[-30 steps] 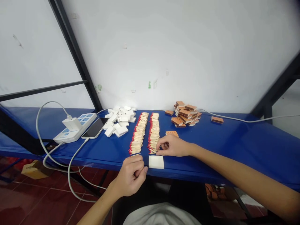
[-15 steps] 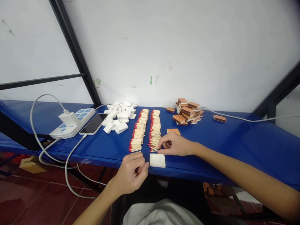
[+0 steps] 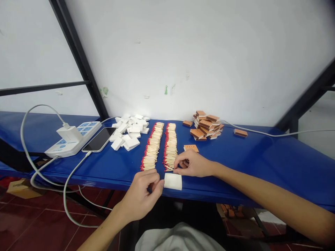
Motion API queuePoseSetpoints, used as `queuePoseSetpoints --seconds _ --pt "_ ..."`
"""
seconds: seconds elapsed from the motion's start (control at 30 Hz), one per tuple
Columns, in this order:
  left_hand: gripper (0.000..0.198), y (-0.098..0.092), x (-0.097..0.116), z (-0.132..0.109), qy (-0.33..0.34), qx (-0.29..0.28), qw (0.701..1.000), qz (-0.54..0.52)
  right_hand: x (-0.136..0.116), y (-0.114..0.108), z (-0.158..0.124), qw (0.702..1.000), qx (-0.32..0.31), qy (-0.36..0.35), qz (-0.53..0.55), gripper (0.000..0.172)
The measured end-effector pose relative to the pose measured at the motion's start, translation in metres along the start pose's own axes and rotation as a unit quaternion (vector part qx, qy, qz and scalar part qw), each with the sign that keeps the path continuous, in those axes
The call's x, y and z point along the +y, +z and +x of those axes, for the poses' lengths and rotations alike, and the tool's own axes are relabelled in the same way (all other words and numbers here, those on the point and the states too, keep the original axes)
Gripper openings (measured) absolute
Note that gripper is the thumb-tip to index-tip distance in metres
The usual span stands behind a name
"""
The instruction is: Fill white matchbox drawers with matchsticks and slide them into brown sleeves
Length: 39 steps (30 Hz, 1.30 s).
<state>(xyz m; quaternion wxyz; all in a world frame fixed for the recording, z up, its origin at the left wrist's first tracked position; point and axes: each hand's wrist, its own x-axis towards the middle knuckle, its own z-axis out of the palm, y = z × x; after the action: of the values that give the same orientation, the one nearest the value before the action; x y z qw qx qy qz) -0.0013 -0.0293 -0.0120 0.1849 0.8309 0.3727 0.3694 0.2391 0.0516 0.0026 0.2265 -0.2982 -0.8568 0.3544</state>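
Note:
Two long rows of matches lie on the blue table, a left row and a right row, their red heads to the left. At the near end of the right row, my right hand pinches a match between thumb and fingertips. An open white matchbox tray sits at the table's front edge, just below that hand. My left hand is closed beside the tray, its thumb tip at or very near the tray's left side. The curled fingers hide whatever it may hold.
White trays are heaped at back left, next to a phone and a power strip with white cables. Orange matchboxes are piled at back right. Single boxes lie around them, one behind my right hand.
The whole view has shifted slightly, with things sitting a little further left. My right hand stays at the near end of the right row; the left hand remains beside the tray.

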Motion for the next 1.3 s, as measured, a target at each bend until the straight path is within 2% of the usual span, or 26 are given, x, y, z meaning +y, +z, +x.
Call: queuePoseSetpoints --seconds 0.27,0.6,0.83,1.13,1.3 --pt "0.042 -0.011 0.000 0.004 -0.056 -0.051 0.996 -0.042 -0.002 0.003 -0.002 0.999 0.019 0.016 0.034 0.020" --pt "0.045 -0.012 0.001 0.005 -0.089 -0.040 0.993 -0.072 -0.002 0.003 -0.002 0.999 0.019 0.004 0.031 0.017" --pt "0.045 -0.012 -0.002 0.004 -0.083 -0.043 0.993 -0.071 -0.001 0.003 -0.002 0.999 0.011 0.012 0.044 0.017" --pt "0.045 -0.008 -0.004 0.000 -0.072 -0.015 0.995 -0.066 0.002 0.001 -0.001 0.999 0.015 -0.009 0.028 0.019" --pt "0.036 -0.005 -0.003 -0.001 -0.079 -0.018 0.996 -0.045 -0.003 0.001 -0.001 1.000 -0.005 -0.017 -0.004 0.015"
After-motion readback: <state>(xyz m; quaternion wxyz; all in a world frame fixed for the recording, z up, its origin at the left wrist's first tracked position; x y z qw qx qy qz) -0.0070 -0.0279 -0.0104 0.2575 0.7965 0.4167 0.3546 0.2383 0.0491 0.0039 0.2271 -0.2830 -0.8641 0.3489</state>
